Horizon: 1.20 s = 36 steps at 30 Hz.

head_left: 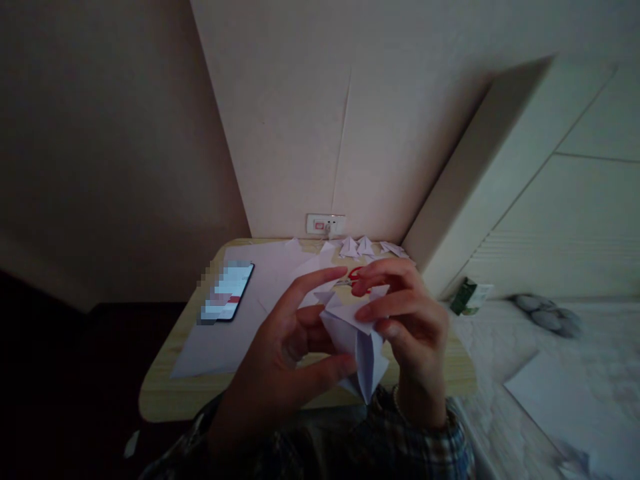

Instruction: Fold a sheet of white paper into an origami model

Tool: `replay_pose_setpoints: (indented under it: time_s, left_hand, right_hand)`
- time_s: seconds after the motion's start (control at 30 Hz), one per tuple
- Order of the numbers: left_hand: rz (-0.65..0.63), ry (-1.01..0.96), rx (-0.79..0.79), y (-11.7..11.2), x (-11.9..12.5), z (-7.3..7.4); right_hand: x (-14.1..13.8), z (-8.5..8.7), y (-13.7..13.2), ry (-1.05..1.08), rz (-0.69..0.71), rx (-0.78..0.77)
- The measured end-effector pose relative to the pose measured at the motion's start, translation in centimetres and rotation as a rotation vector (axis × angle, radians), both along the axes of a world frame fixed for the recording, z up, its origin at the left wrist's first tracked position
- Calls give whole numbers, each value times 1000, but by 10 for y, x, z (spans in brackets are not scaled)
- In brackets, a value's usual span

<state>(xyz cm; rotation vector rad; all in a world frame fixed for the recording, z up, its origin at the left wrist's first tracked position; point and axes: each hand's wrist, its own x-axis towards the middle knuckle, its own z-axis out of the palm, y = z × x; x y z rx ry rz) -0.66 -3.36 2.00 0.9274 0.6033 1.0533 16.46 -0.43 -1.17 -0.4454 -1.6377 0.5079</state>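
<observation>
Both my hands hold a partly folded white paper piece [357, 337] above the near edge of a small wooden table [165, 393]. My left hand [280, 363] pinches its lower left side with thumb and fingers, the index finger stretched up over it. My right hand [405, 320] grips its upper right flaps with curled fingers. The paper has pointed flaps and a tip pointing down.
A large white sheet [225, 327] lies on the table with a phone [227, 292] on it. Red-handled scissors [356, 275] and several small folded paper pieces [357, 247] lie at the back by a wall socket [325, 223]. A bed [545, 373] with a paper sheet lies to the right.
</observation>
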Motion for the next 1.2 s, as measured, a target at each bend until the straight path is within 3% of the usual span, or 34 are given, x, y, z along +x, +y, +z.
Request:
replay_pose_setpoints:
  time_s: [0.2,0.47,0.73,0.97,1.2]
  left_hand:
    - [75,45,-8,0,2,1]
    - [243,109,86,-1,5,-3]
    - [297,164,163,0,5,-5]
    - [375,274,209,2,7,-9]
    - [526,312,232,4,14,-11]
  right_hand:
    - [0,4,-4,-33,-24,-58]
    - [-6,6,-4,5,83,-236]
    - [-5,7,-3,-61,138,-294]
    - [-11,5,-8,-8,97,-340]
    - [-15,1,-8,-63,-69,-363]
